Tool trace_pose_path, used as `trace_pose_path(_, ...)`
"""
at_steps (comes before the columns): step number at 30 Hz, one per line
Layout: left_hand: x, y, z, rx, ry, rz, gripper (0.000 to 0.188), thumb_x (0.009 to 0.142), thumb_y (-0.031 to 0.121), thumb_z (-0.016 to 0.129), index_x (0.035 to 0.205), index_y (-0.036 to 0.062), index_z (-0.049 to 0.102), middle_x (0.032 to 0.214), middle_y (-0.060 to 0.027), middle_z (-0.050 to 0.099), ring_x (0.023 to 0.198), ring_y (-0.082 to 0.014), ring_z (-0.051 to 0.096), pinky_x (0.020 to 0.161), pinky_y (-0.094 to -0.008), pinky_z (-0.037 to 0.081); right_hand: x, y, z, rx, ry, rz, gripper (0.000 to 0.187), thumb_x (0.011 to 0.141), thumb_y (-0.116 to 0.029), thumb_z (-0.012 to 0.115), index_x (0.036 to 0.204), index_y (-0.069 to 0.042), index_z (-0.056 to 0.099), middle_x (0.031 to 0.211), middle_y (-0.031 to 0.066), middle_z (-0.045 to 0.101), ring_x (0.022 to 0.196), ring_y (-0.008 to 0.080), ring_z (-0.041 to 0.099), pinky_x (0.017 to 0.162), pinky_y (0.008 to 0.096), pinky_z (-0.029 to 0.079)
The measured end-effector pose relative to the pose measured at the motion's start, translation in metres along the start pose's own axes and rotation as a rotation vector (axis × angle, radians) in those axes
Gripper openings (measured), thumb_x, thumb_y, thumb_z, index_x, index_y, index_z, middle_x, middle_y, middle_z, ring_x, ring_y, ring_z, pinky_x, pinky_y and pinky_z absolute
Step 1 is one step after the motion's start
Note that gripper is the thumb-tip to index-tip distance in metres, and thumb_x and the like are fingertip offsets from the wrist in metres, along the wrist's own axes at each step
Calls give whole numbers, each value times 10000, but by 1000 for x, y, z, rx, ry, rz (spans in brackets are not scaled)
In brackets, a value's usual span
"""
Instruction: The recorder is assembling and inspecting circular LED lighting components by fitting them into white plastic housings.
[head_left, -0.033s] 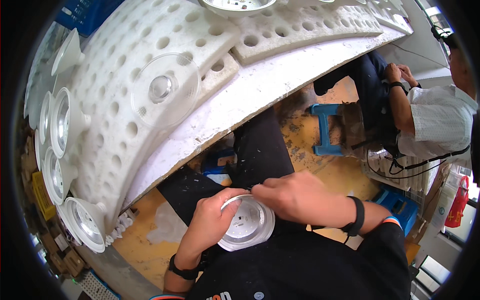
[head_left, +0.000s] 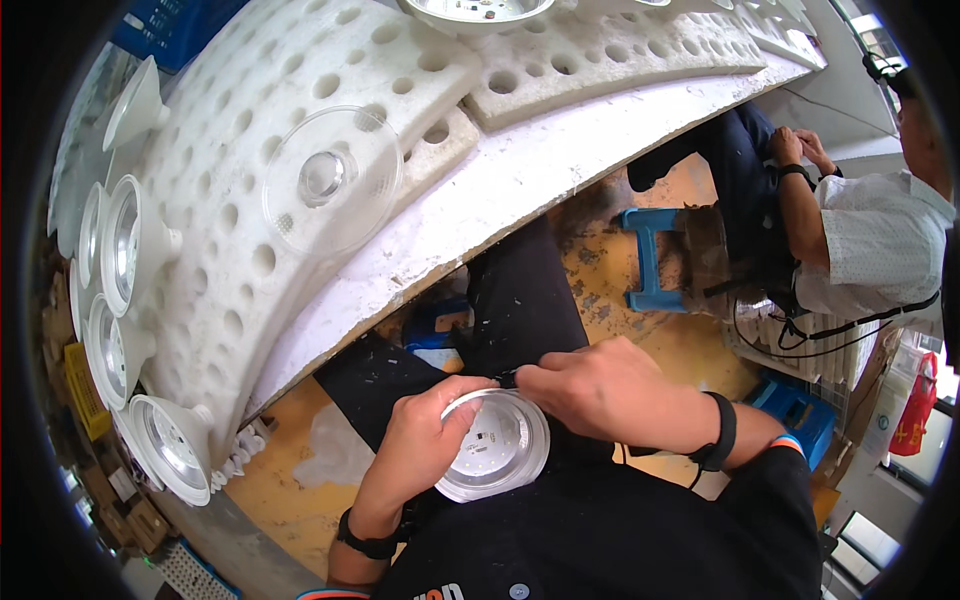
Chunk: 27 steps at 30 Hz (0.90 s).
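Over my lap, my left hand (head_left: 432, 432) grips a round white LED lamp (head_left: 490, 455) by its left rim, the thumb reaching inside. The lamp's open face points up, showing a pale board with small dark components. At the lamp's far right rim, my right hand (head_left: 590, 388) is closed in a pinch. A small dark sliver shows by its fingertips, too small to name. On the perforated foam ahead lies a clear round cover (head_left: 370, 215) with a domed middle.
White foam boards (head_left: 215, 130) full of holes cover the bench. Several cone-shaped lamps (head_left: 170, 440) stand along its left side, another lamp (head_left: 480, 12) at the far edge. A co-worker (head_left: 870, 230) sits at the right near a blue stool (head_left: 650, 260). A blue crate (head_left: 165, 35) stands far left.
My right hand has shifted slightly right, its fingertips now farther from my left fingers. My left hand and the lamp stay in place.
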<state>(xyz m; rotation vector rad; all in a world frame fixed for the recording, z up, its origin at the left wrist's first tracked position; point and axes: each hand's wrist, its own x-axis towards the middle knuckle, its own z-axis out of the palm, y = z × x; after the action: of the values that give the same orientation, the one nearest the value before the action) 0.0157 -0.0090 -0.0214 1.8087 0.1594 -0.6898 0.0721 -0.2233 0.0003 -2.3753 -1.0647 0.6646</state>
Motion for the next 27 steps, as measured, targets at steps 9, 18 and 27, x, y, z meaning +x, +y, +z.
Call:
trace_pose_path(9,9,-11,2,-61,-35,27,300,835,55,664,1127,-4,631,1004,-159,705,926,-227,696,819,-322,525,21,5,20,228,174,-206,164,847,-187,657,969,-83,623,712,65,611,619,248,641,499,355,479)
trace_pose_path(18,15,-14,-6,-141,-106,-53,266,859,119,686,1093,-2,643,1004,-121,698,937,-176,673,828,-305,518,9,16,40,833,146,263,235,867,-214,699,985,-27,619,697,107,625,609,188,615,553,319,458)
trace_pose_path(27,17,-21,-8,-227,-81,-77,251,963,197,564,1022,-32,650,915,-98,692,856,-121,651,761,-268,506,12,17,48,916,109,270,264,883,-211,684,1062,-29,615,721,86,609,624,138,571,579,291,453)
